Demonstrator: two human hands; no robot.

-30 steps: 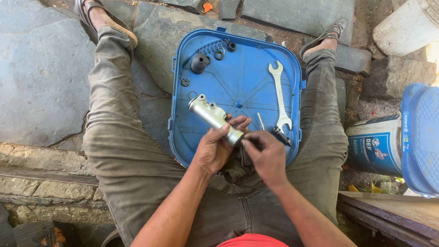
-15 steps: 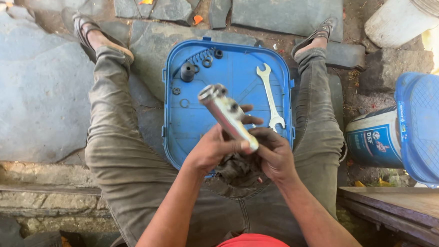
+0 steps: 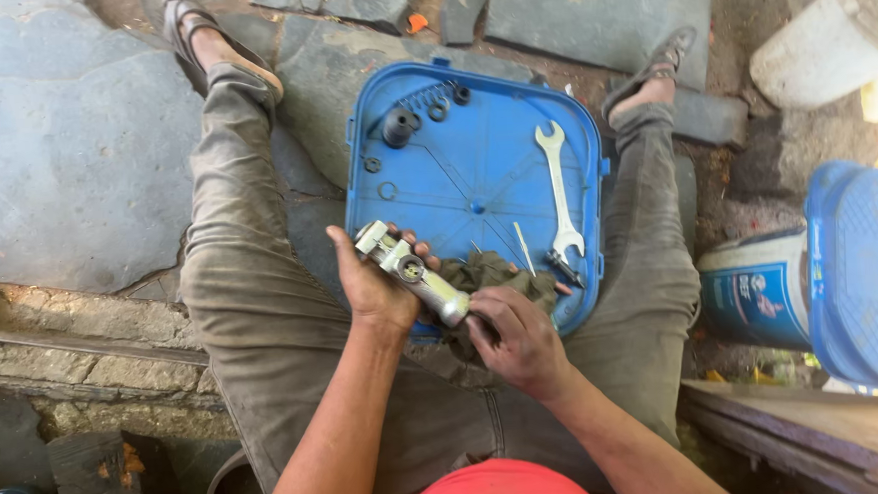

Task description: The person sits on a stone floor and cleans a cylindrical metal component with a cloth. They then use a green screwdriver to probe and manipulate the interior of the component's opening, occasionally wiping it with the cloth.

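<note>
— Left hand (image 3: pixel 369 286) wrapped around the metal cylinder (image 3: pixel 412 272) at the blue tray (image 3: pixel 475 165)'s near edge.
— Right hand (image 3: pixel 519 338) pinches its near end; the long axis slants toward the tray's left edge, over the rag (image 3: pixel 491 274).

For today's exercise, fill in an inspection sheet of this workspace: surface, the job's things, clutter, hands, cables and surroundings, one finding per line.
Surface: blue plastic lid lying flat on stone paving between the seated person's legs, used as a tray.
Job's things: silver metal cylinder, lying at a slant in the left hand; dark rag under it.
Clutter: open-ended spanner on the lid, black rubber parts and small rings near its far corner.
Hands: left hand grips the cylinder; right hand is at its near end, what it holds is hidden.
Cables: nothing seen.
Surroundings: blue-lidded tub and white bucket to the right, stone slabs all round.
</note>
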